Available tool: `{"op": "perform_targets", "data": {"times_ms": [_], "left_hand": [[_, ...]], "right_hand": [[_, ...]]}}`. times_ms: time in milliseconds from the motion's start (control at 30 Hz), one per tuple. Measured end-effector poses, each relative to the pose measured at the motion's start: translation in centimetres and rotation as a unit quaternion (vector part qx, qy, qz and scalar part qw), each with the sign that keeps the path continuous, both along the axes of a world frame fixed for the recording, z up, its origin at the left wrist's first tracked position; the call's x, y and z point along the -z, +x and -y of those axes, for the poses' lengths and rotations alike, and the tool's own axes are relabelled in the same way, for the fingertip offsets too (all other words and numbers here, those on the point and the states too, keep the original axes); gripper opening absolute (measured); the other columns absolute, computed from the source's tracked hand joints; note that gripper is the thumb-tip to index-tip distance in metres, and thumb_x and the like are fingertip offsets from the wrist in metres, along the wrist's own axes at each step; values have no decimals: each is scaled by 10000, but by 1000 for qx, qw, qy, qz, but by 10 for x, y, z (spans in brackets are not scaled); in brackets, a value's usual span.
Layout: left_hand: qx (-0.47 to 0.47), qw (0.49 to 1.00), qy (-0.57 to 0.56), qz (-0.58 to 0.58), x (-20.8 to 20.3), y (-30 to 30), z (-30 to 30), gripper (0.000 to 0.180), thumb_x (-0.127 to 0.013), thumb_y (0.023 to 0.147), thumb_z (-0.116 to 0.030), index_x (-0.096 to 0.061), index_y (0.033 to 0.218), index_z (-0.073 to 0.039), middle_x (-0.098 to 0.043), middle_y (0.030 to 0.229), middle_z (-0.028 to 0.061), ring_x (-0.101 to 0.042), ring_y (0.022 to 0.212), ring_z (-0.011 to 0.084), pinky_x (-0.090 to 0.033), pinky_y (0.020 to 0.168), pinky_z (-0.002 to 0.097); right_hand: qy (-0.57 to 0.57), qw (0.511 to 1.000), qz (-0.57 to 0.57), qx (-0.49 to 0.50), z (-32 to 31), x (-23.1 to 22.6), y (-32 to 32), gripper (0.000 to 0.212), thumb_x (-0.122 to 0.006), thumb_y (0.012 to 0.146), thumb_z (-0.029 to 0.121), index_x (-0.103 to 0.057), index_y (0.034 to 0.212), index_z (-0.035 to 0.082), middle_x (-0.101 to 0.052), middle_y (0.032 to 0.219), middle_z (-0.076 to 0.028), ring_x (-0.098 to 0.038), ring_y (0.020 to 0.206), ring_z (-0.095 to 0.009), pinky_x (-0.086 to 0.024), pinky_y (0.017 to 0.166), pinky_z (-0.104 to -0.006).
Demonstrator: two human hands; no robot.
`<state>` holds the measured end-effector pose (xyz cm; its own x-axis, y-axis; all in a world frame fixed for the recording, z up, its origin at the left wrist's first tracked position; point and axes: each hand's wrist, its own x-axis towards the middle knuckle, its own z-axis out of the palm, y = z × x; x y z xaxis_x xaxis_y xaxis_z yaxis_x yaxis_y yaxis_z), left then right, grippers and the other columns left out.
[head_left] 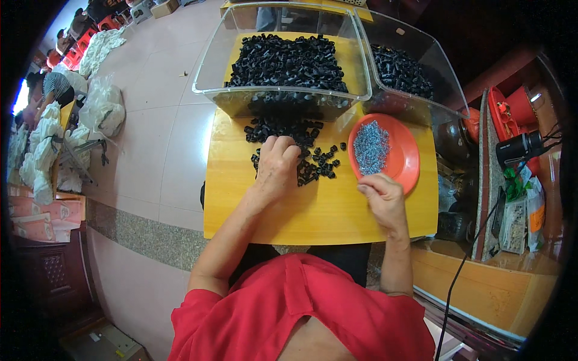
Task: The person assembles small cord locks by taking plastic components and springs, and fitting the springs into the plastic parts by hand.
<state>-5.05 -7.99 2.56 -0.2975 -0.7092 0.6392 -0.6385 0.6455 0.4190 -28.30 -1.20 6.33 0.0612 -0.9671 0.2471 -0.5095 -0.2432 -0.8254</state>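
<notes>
My left hand (278,161) rests among small black plastic pieces (319,163) heaped loosely on a yellow board (325,216). Its fingers are curled together, and the tips are hidden from view, so what they hold does not show. To the right lies a round orange-red plate (408,153), with a pile of tiny bluish metal pieces (371,147), perhaps screws, along its left side. My right hand (385,201) is at the plate's near edge, thumb and fingers pinched; anything between them is too small to make out.
A clear plastic bin (205,90) of black pieces stands behind the loose heap. A second clear bin (448,111) is at its right. Dark jars and a cluttered shelf (515,249) flank the right side; a black cable (460,265) hangs there. Plastic bags (103,105) sit left.
</notes>
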Motion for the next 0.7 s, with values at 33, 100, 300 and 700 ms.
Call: {"op": "perform_targets", "data": {"times_ms": [33,100,300,700], "left_hand": [[-2,1000,0,0,-2,2,-2,213,-573,587,49,-545,783,-30,-511,818,117,-473,757,294,-402,661,353],[39,987,89,-131,-6,7,-10,161,-605,678,29,-534,812,-26,-547,817,94,-524,744,241,-426,645,302],[114,574,483,-652,-9,25,-58,134,-561,823,-33,-572,956,-36,-576,817,49,-527,641,110,-399,537,214],[129,548,461,-686,12,38,-90,164,-585,806,-20,-585,968,3,-607,814,99,-578,706,150,-470,586,241]], "right_hand": [[21,999,26,-27,0,6,7,64,-599,736,-21,-603,800,-18,-562,732,-93,-546,667,-178,-425,588,-255],[43,996,52,-56,0,9,25,73,-599,744,-14,-606,817,-16,-566,725,-90,-545,662,-173,-423,591,-249],[139,972,142,-122,-1,-1,70,141,-591,783,-16,-607,923,-18,-578,795,-25,-527,714,-76,-424,647,-200],[-15,992,-23,-123,0,-5,125,81,-591,722,-25,-567,797,-5,-583,721,-98,-577,639,-180,-451,572,-257]]}}
